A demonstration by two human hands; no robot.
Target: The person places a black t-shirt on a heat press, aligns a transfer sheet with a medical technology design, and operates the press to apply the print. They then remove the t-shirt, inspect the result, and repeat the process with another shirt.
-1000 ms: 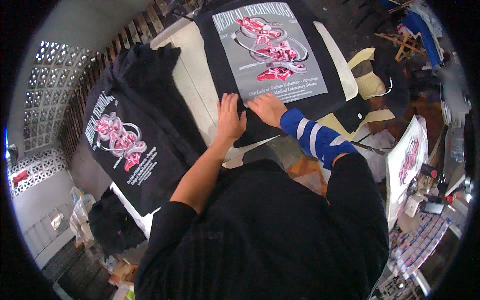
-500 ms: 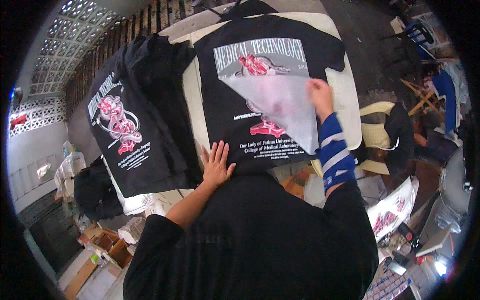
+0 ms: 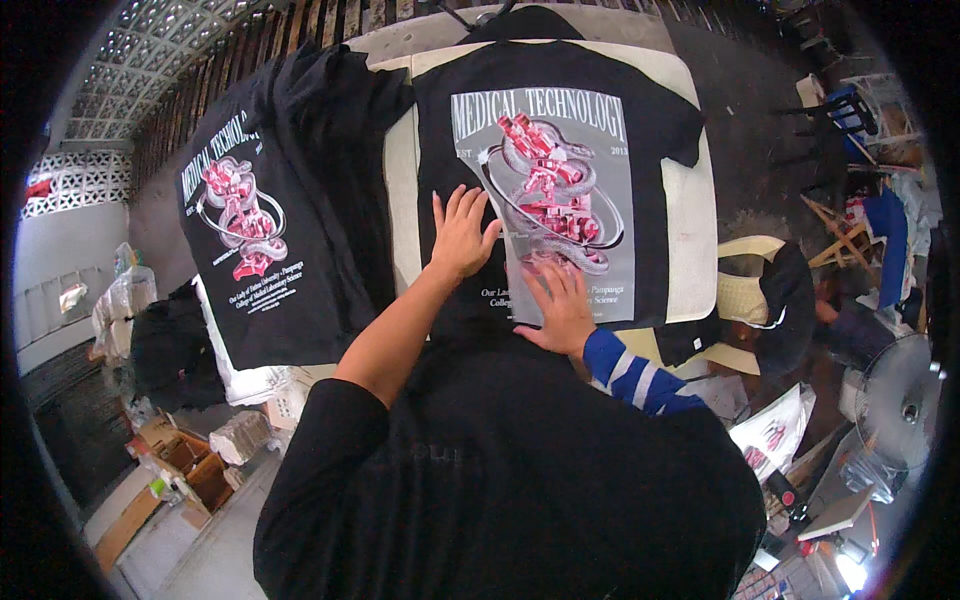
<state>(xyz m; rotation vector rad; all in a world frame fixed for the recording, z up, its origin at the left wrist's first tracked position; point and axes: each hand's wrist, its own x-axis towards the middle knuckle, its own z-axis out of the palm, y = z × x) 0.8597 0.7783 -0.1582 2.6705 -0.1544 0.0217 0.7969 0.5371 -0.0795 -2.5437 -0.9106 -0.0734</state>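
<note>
A black T-shirt [image 3: 655, 120] lies spread on a cream padded board [image 3: 690, 230]. White lettering and a red-and-grey coiled design are on its back. A translucent greyish film sheet [image 3: 612, 275] rests over the print, its left edge slanting across the design. My left hand [image 3: 462, 235] lies on the shirt beside that edge, fingers stretched, holding nothing. My right hand [image 3: 562, 305], in a blue-and-white striped sleeve, rests with fingers spread on the lower part of the sheet. It partly covers the lettering there.
A second printed black T-shirt [image 3: 310, 200] is laid out to the left. White printed sheets [image 3: 775, 435] and a round fan [image 3: 908, 410] stand at lower right. A cream chair [image 3: 740, 265] with black cloth is on the right. Boxes [image 3: 205, 475] sit at lower left.
The film's raised, folded-back part has come down flat over the print. My right hand let go of it and moved down and left. My left hand moved up the shirt.
</note>
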